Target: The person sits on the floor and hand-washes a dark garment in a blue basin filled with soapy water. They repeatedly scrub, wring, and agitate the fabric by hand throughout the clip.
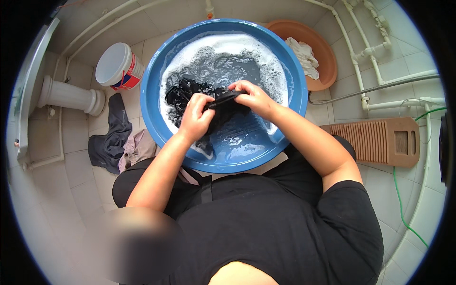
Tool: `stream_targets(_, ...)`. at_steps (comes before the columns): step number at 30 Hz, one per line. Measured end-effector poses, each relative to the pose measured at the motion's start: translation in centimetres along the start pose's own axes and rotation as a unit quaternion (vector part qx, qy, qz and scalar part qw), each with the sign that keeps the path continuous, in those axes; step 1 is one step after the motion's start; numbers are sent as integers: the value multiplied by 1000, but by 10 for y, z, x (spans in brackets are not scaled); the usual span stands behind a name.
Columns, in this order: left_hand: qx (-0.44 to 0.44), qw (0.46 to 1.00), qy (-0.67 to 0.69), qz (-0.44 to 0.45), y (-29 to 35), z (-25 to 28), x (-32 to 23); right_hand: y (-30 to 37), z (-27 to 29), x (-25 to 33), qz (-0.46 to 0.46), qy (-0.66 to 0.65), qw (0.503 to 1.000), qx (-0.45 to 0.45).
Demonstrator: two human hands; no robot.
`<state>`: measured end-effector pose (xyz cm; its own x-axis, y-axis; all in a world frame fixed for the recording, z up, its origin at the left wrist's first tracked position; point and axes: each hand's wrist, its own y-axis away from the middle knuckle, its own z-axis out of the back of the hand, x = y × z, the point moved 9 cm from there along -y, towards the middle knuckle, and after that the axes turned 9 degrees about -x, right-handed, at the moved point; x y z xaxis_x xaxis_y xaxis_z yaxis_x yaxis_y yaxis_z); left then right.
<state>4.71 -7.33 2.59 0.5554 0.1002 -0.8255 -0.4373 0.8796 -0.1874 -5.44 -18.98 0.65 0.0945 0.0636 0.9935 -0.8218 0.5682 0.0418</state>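
Observation:
A large round blue basin [151, 114] holds water with white suds round its edge. In it lies a wet black garment [190, 90], bunched up toward the left and partly under water. Both my hands grip a stretch of this cloth just above the water. My left hand [195, 116] has its fingers closed round one end. A short span away, my right hand [254, 99] pinches the other end, thumb and fingers together. Between them the fabric is drawn into a narrow folded strip. What kind of garment it is cannot be made out.
Behind the basin at right, an orange-brown tub [327, 61] holds white cloth [304, 57]. A white bucket [113, 64] stands at left, near dark grey clothing [114, 135] and pinkish cloth [138, 149] on the tiles. A brown washboard [375, 141] lies at right beside a green hose [400, 199].

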Motion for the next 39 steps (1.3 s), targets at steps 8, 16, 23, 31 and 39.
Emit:
stream_targets(8,53,962,-268,-18,-4,-51,12,-1,-28,-23,26,493,869,-25)
stream_targets(16,-60,962,-138,229,-34,-30,82,-38,-3,-32,19,468,865,-180)
stream_targets(23,-63,962,-239,-112,6,-44,-5,37,-44,39,341,361,867,-35)
stream_targets(31,-70,958,-267,78,-31,-40,61,-45,-16,-40,-12,435,892,-119)
stream_targets(39,-93,976,-195,-19,-4,-27,20,-7,-15,6,190,414,885,-97)
